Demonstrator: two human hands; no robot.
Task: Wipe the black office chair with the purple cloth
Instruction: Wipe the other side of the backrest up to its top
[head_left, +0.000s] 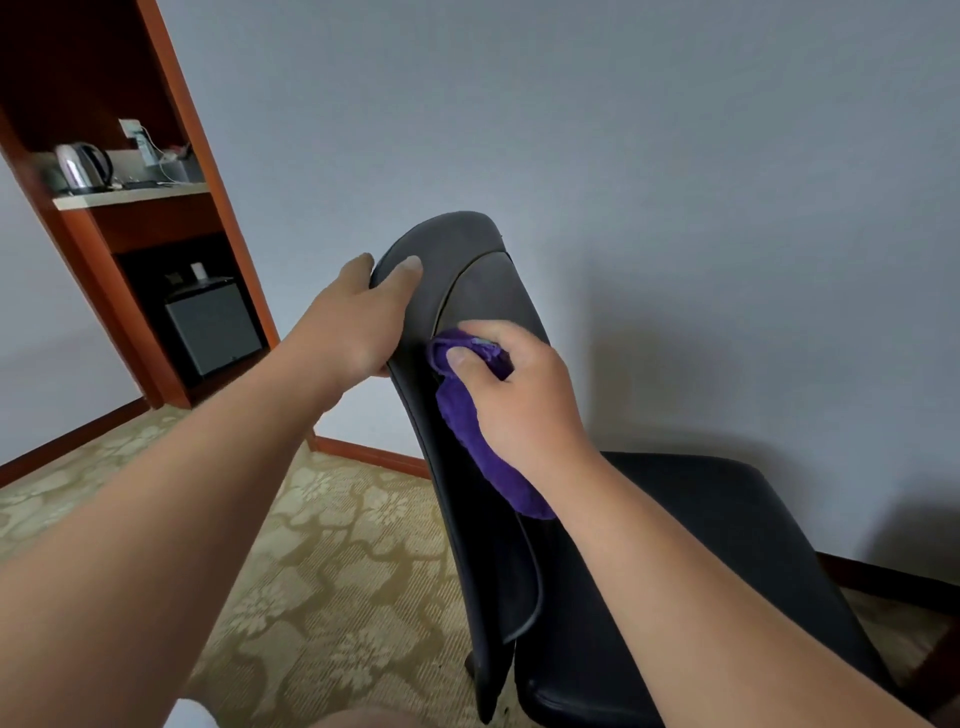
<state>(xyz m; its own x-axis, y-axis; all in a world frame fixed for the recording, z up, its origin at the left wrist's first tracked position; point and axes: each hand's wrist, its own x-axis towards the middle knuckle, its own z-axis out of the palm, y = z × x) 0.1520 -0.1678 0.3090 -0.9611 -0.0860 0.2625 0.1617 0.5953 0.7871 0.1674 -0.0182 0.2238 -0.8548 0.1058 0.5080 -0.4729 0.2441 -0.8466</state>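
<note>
Purple cloth (470, 426) bunches in the right hand (519, 400), pressed against the black chair (488, 291) backrest; the left hand (358, 322) grips the top edge.

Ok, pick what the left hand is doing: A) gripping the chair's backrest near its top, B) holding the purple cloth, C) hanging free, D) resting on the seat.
A: the left hand grips the black office chair at the backrest's top edge; the right hand holds the purple cloth.
</note>
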